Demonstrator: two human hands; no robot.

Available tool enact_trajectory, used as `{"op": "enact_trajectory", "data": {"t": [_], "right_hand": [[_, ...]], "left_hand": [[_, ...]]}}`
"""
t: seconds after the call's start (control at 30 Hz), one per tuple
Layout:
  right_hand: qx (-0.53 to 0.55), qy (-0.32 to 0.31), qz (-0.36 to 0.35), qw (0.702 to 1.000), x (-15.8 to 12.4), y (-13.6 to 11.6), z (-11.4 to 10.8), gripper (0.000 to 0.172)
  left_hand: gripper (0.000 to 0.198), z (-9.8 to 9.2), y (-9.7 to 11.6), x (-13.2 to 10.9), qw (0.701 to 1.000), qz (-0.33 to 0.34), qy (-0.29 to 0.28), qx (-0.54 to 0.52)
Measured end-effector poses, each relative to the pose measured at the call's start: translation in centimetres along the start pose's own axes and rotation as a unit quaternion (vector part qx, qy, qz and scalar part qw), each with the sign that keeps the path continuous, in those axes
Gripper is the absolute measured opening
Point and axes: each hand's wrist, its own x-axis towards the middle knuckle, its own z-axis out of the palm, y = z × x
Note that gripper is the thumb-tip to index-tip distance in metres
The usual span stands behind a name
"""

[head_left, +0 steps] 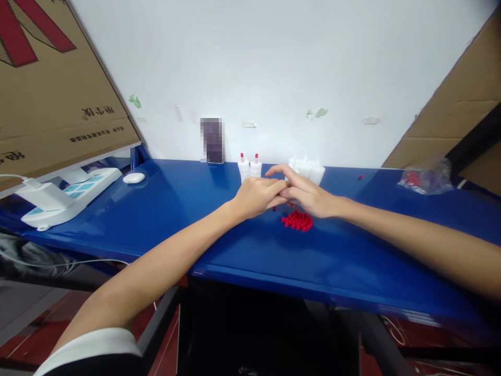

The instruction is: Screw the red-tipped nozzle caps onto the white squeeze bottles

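Observation:
My left hand [260, 196] and my right hand [307, 192] meet over the blue table, their fingers closed together just behind a pile of small red caps [298, 221]. What they hold between them is hidden by the fingers. Two white bottles with red tips, one at the left [243, 169] and one beside it [255, 168], stand upright behind my left hand. Several white bottles [318, 173] without red tips are grouped behind my right hand, partly covered by it. A single red cap [274, 208] lies under my left fingers.
The blue table [164, 209] runs along a white wall. A phone [213, 140] leans on the wall. At the left are a power strip [88, 187] and a white case [133, 178]; at the right, a clear bag [426, 177] and a loose red cap [360, 177].

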Motion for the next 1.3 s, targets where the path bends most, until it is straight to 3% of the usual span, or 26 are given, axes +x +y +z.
{"op": "enact_trajectory", "data": {"t": [0.13, 0.27, 0.4, 0.5, 0.6, 0.77, 0.87, 1.0, 1.13, 1.3], "right_hand": [[0.031, 0.061, -0.018, 0.998, 0.1, 0.0, 0.2, 0.039], [0.05, 0.118, 0.035, 0.991, 0.4, 0.0, -0.2, 0.028], [0.162, 0.123, 0.077, 0.976, 1.2, 0.3, -0.4, 0.03], [0.219, 0.107, 0.088, 0.966, 1.5, 0.1, -0.1, 0.041], [0.232, 0.096, 0.089, 0.964, 1.5, -0.3, 0.3, 0.049], [0.22, 0.074, 0.076, 0.97, 1.4, -0.6, 0.6, 0.056], [0.181, 0.089, 0.095, 0.975, 1.6, -0.5, 0.5, 0.049], [0.106, 0.187, 0.12, 0.969, 1.9, -0.3, 0.0, 0.026], [0.04, 0.226, 0.138, 0.963, 2.0, -0.4, -0.6, 0.033], [0.054, 0.228, 0.148, 0.961, 1.9, -0.6, -0.5, 0.039]], "left_hand": [[0.043, -1.3, -0.3, 0.1, 0.999, 0.019, 0.036, 0.007], [0.04, -2.4, -0.2, 0.1, 0.996, 0.05, 0.075, 0.011], [0.036, -2.2, 0.4, 0.2, 0.992, 0.096, 0.082, -0.017], [0.036, -1.7, 0.7, 0.2, 0.994, 0.102, 0.045, -0.019], [0.035, -1.4, 0.5, 0.0, 0.996, 0.082, 0.006, -0.032], [0.033, -1.4, 0.3, -0.3, 0.995, 0.067, -0.001, -0.071], [0.026, -1.6, -0.2, -0.3, 0.994, 0.059, 0.034, -0.091], [0.03, -2.9, -1.7, -0.2, 0.991, -0.025, 0.095, -0.087], [0.038, -4.0, -3.1, -0.2, 0.981, -0.109, 0.137, -0.08], [0.04, -3.3, -3.3, -0.8, 0.986, -0.106, 0.064, -0.112]]}}
